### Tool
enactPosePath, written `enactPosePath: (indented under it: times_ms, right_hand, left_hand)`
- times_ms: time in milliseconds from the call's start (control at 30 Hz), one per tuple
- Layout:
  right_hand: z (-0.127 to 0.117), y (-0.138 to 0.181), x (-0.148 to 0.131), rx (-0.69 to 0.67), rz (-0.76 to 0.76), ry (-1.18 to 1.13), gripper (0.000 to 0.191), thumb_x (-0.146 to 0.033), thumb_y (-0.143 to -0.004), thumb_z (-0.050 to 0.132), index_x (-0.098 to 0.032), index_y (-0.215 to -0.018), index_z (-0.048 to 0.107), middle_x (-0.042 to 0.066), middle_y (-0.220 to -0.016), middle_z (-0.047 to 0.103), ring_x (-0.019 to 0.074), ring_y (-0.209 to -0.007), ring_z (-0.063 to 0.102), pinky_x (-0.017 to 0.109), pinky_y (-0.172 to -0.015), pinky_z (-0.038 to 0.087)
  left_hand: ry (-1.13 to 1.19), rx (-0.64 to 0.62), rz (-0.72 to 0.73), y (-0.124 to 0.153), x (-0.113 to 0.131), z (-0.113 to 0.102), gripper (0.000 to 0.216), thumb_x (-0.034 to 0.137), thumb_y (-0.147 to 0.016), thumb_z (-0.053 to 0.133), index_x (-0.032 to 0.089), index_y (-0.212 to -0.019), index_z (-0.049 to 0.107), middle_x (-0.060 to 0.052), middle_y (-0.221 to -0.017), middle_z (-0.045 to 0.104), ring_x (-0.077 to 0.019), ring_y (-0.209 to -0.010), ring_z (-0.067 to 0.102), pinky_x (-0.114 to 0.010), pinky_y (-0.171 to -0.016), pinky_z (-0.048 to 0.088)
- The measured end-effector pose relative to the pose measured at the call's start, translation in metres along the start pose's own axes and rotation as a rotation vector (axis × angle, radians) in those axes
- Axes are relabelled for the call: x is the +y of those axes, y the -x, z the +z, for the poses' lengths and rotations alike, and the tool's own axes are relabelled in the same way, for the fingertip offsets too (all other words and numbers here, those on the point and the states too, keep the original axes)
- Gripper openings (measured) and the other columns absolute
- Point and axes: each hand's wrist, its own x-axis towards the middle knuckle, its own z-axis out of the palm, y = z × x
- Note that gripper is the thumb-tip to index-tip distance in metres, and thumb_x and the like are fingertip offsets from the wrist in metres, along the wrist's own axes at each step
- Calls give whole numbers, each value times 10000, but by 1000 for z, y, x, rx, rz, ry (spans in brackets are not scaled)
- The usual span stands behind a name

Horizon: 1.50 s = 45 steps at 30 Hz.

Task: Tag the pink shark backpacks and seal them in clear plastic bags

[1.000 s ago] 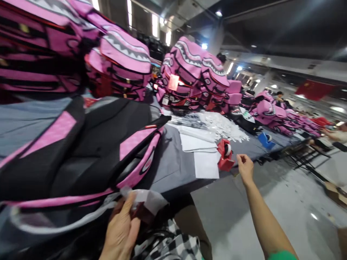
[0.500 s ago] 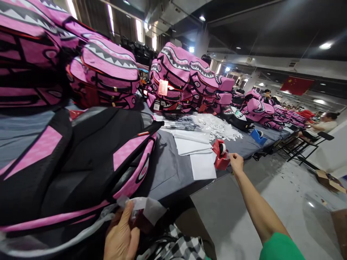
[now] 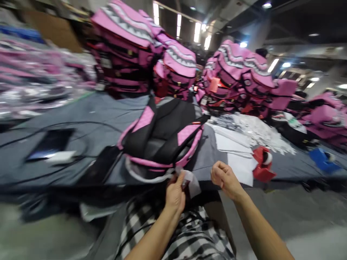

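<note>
Backpack [image 3: 162,139] lies strap side up at the near edge of the grey table [image 3: 89,112], inside a clear plastic bag [image 3: 189,180]. Left hand [image 3: 175,195] pinches the bag's loose flap. Right hand [image 3: 226,178] is curled shut just beside it; whether it holds anything, cannot tell. Film likely thin, slippery and tearable: grip the folded edge.

Counts on and about the grey table [image 3: 89,108]

Two hands: left hand [image 3: 175,195], right hand [image 3: 225,178]. One flat pink-and-black backpack [image 3: 162,137]. One red tape dispenser [image 3: 262,164], one blue dispenser [image 3: 322,159]. Stacked pink backpacks [image 3: 179,68]: too blurred to count.
</note>
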Motion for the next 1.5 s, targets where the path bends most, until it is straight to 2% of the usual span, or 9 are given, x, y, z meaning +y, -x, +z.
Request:
enactPosePath:
  times_ms: [100,233,433,600,833,1067,1300,1400,1500]
  right_hand:
    - [42,-25,-16,-354,-136,405,388,-523,-892,663,-179,-741,566,-46,-633,463,89,-585,371,218,-550,324]
    - [59,-57,-14,-525,-265,728,395,-511,-953,540,-179,-742,566,-41,-650,470,95,-589,374,222,-556,299]
    - [61,-66,4,-394,-348,1075,253,-314,-967,490,-216,-758,595,-22,-667,577,128,-614,493,225,-582,314]
    - [65,-63,9,-266,-381,1273,143,-217,-912,538,-236,-805,631,0,-715,660,150,-655,583,228,-582,315]
    - [57,-64,8,-236,-291,1206,153,-278,-903,572,-225,-770,627,11,-683,666,154,-624,584,230,-572,317]
    - [45,-74,21,-351,-138,866,193,-276,-864,554,-167,-778,687,19,-699,699,160,-629,592,236,-607,417]
    - [59,-88,37,-507,-86,717,224,-139,-758,496,-165,-758,718,15,-722,727,175,-670,628,237,-626,461]
    - [58,-85,37,-467,-127,789,222,-136,-751,505,-168,-783,722,38,-766,746,182,-678,644,244,-617,453]
    - [56,-81,39,-295,-157,854,193,-198,-745,581,-168,-854,738,52,-748,738,189,-634,625,264,-605,447]
  left_hand:
    - [53,-40,11,0,1,6,640,410,-331,987,131,-827,694,-22,-740,726,-161,-650,676,-275,-658,545]
    - [80,-80,50,-4,-2,2,635,411,-359,986,135,-854,701,-38,-809,741,-200,-769,705,-319,-774,542]
    - [79,-74,110,-9,-7,-1,547,417,-433,961,141,-832,708,-46,-853,742,-226,-916,696,-342,-896,499]
    - [107,-116,86,-5,-3,-1,554,386,-432,953,143,-869,715,-72,-924,759,-227,-895,702,-340,-869,515]
    - [109,-36,12,-3,6,4,553,470,-443,936,132,-831,733,-41,-768,740,-152,-626,662,-250,-583,501]
    - [92,-3,94,-13,0,2,431,379,-455,925,146,-770,747,-46,-760,746,-218,-798,718,-307,-761,546]
    - [-7,58,56,-12,0,-3,543,446,-394,957,144,-795,749,-43,-716,734,-188,-641,687,-255,-567,498]
    - [0,63,46,-11,0,-2,572,475,-392,960,132,-798,748,-63,-729,738,-209,-657,698,-258,-554,496]
    - [23,63,26,-9,2,0,559,431,-377,978,130,-787,748,-82,-760,750,-228,-679,711,-283,-601,529]
